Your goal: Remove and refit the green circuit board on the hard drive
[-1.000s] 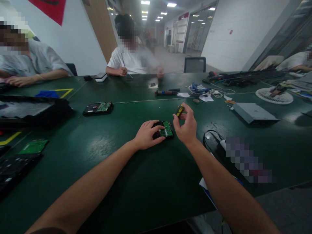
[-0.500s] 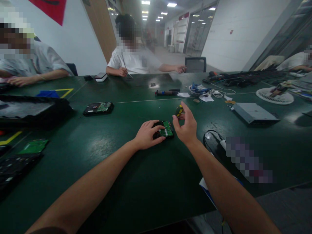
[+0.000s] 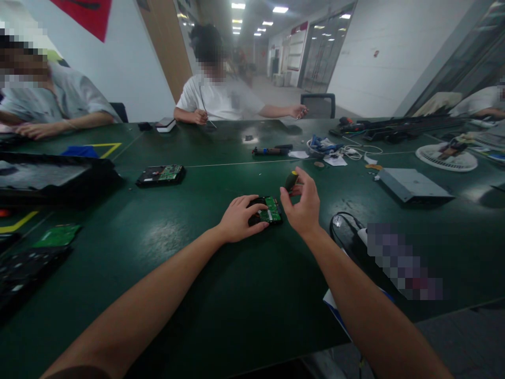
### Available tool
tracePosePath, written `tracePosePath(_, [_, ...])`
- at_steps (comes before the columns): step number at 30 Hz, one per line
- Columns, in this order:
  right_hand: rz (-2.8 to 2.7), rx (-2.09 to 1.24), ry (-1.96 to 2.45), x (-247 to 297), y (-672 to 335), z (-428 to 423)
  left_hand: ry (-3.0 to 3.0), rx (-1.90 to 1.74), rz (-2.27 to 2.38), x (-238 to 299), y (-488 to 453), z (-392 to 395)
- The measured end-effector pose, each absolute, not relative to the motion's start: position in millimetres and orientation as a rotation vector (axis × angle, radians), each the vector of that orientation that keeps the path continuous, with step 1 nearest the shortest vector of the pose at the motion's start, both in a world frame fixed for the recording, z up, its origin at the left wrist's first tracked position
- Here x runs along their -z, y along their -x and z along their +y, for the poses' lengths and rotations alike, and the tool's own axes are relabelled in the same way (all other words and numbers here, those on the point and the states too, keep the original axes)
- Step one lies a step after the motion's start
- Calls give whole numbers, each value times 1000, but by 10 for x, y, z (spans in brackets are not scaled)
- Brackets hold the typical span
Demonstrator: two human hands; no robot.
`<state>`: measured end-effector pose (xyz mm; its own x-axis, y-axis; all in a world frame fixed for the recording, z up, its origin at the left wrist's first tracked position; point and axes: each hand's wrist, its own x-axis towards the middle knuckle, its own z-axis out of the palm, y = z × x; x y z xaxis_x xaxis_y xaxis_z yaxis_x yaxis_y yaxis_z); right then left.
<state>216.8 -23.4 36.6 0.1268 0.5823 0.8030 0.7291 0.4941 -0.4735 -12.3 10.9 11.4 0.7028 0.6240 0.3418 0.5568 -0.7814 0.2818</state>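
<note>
A hard drive [image 3: 272,210] with a green circuit board lies flat on the dark green table. My left hand [image 3: 241,218] holds it from the left, thumb along the near side and fingers over the top, so its left part is hidden. Just above the drive's right end, my right hand [image 3: 303,202] grips the dark green and yellow handle of a screwdriver [image 3: 291,181] between thumb and fingers. The handle tilts, and I cannot make out the shaft or its tip.
Another hard drive [image 3: 161,175] lies to the left, near a large black casing [image 3: 55,179]. On the right are a grey metal box [image 3: 414,185], a black cable [image 3: 343,217] and a white fan grille [image 3: 445,157]. A person [image 3: 221,95] sits across the table.
The screwdriver handle has turned in my right fingers, with its yellow marks now placed differently. My left hand stays on the hard drive. The hand of the person opposite has shifted slightly.
</note>
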Motion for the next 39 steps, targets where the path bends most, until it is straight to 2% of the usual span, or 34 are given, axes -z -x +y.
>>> tracePosePath(20, [-1577,121,1128,-418,-2162,-265,-2753,-662,960,-89,113,118])
tracePosePath(28, [-1587,8,1115,-376,-2166,-246,-2753,-662,965,-96,115,106])
tracePosePath(39, [-1613,111,1129,-431,-2154,-281,-2751,-656,962,-92,113,111])
